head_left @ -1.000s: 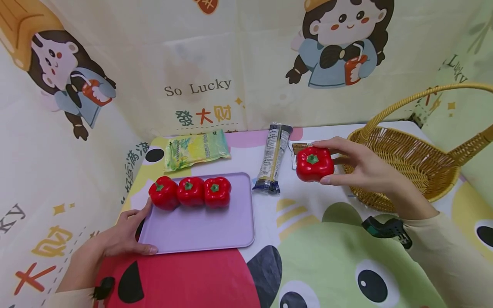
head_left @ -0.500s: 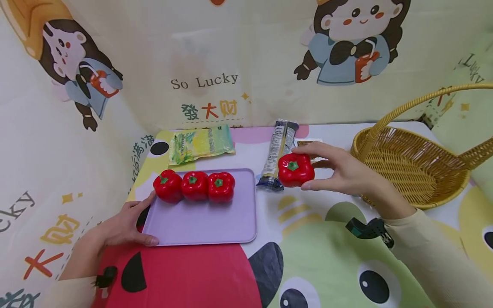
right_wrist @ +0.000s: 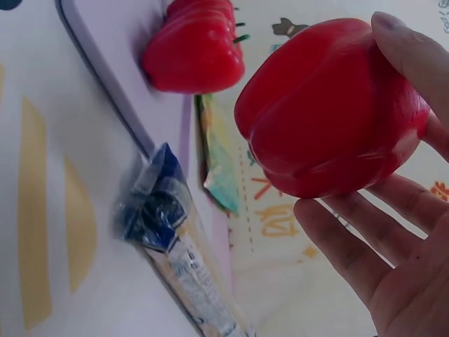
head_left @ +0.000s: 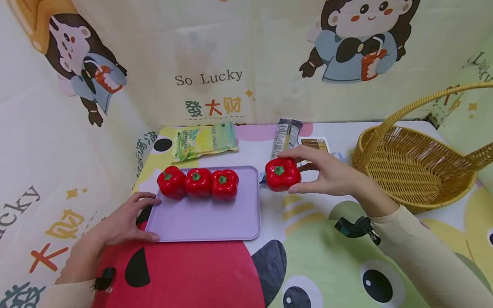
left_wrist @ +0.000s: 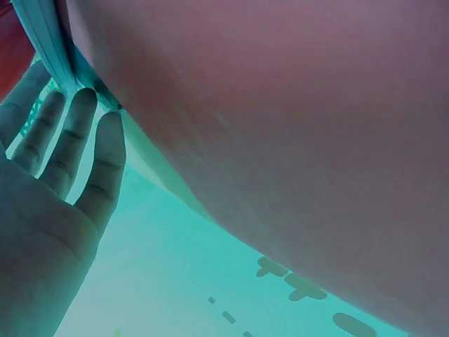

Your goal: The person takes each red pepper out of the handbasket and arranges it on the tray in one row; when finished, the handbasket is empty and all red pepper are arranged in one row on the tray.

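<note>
In the head view my right hand (head_left: 327,174) holds a red bell pepper (head_left: 283,174) by its sides, between thumb and fingers. The pepper is raised above the table, just right of a lilac tray (head_left: 202,224). Its green stem faces up toward the head camera. On the tray, three more red bell peppers (head_left: 198,182) stand in a row along the far side. My left hand (head_left: 125,219) touches the tray's left side, thumb at the near corner and fingers farther back. The left wrist view shows those fingers (left_wrist: 105,165) fairly straight.
Behind the tray lies a yellow-green packet (head_left: 206,141). A long dark-ended packet (head_left: 286,134) sits partly hidden behind the held pepper, with a small brown-and-white pack (head_left: 315,143) beside it. A wicker basket (head_left: 416,167) with a tall handle stands at the right.
My right hand has carried the pepper leftward, from near the basket toward the tray. My left hand stays at the tray's left side. The head view has shifted slightly.
</note>
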The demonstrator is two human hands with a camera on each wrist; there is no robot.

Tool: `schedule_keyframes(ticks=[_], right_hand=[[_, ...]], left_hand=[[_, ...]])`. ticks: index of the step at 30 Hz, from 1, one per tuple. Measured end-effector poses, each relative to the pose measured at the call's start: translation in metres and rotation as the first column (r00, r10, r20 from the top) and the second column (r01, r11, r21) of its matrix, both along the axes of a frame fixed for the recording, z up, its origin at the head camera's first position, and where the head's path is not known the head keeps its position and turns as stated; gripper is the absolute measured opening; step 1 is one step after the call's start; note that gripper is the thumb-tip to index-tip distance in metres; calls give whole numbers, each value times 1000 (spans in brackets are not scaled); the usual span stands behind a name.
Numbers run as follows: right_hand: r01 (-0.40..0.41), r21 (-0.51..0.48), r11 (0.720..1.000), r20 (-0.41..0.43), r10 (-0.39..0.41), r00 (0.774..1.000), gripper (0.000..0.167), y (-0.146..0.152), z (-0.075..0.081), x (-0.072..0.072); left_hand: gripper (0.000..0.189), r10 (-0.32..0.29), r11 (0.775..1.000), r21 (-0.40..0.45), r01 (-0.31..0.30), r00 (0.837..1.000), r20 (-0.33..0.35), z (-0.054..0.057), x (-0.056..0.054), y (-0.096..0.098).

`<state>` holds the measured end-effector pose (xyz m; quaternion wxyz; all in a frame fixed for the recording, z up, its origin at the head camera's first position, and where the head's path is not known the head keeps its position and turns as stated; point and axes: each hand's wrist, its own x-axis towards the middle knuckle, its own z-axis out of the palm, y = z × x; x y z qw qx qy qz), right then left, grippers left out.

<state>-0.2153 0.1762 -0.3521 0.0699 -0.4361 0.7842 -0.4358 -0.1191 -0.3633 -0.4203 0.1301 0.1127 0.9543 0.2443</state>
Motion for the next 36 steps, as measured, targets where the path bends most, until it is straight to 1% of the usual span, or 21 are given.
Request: schedule_keyframes(ticks=[4,7,15,20,29,36], right_hand=[[0,7,1000,8,0,1000,76,-6,-4,-1],[-4,13,1000,13,4,1000,75,-11,-8,-2],[-44,4,999,41,44,998,75,-32,-18,-7],[-56,-3,998,72,56,996,73,-44,-26,-13],[-14,-49,999,147,21,989,71,-51,-43,-18],[2,-58,998,164,8,986,71,-58,-49,-20]], left_hand=[[98,-18,1000,-8,18,1000,-11,-2,-1,1],[102,-18,1000,-3,18,1000,-17,-4,-1,1],[107,46,999,15,-47,998,53,-7,-3,-1],[111,61,998,26,-63,996,72,-8,-4,-2],[108,54,998,17,-56,996,76,-6,-6,0],[108,48,999,5,-49,997,64,-10,-5,-1]])
